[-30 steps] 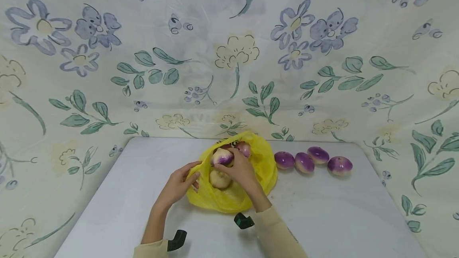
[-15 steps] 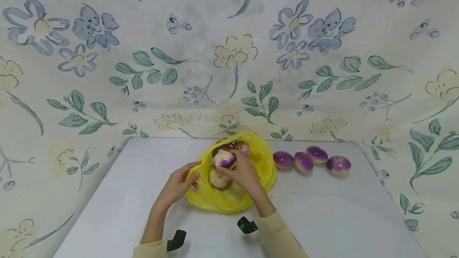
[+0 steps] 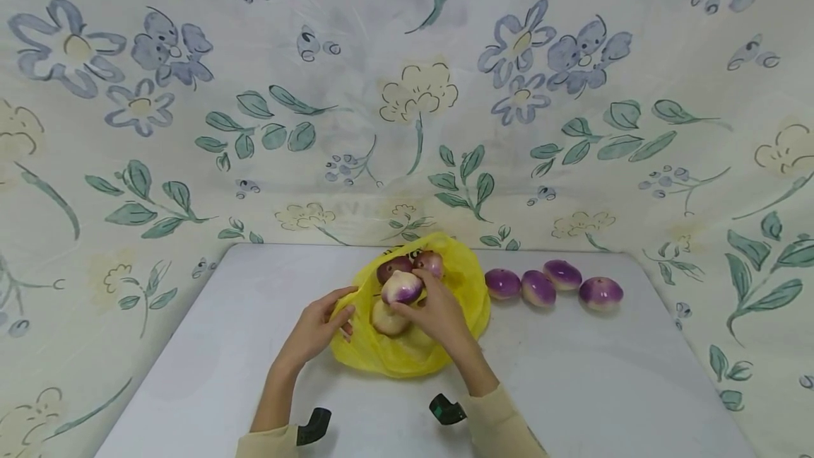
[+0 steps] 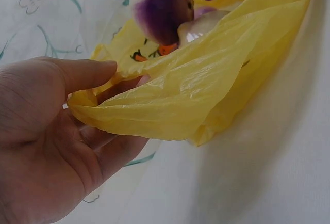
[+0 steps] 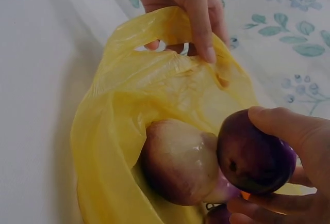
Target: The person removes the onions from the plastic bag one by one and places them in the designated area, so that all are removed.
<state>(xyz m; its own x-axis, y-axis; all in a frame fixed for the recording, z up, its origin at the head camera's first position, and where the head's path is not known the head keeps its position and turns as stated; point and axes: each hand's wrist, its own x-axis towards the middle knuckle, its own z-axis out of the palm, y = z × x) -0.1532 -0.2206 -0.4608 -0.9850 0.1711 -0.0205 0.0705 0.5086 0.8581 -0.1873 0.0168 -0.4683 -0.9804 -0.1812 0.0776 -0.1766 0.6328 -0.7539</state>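
Note:
A yellow plastic bag [image 3: 356,353] lies on the table with its mouth open. My left hand [image 3: 321,325] holds its left edge; in the left wrist view the thumb lies over the plastic and the other fingers pass behind it. Between thumb and fingers my right hand [image 3: 440,313] grips a purple-and-white onion [image 3: 402,289] at the bag's mouth. Below that onion a pale onion [image 3: 386,322] sits in the bag, its purple side showing in the right wrist view. Two reddish onions, one of them darker [image 3: 389,268], lie farther back inside. The bag's bottom is hidden.
Right of the bag, several purple onions [image 3: 538,289] lie in a loose row on the white table [image 3: 591,380]. A floral cloth [image 3: 356,154] hangs behind the table's back edge. Each wrist wears a black camera mount [image 3: 314,427].
The right hand has drawn the gripped onion slightly right and nearer, uncovering more of the dark onion behind it. My left hand keeps its place on the bag.

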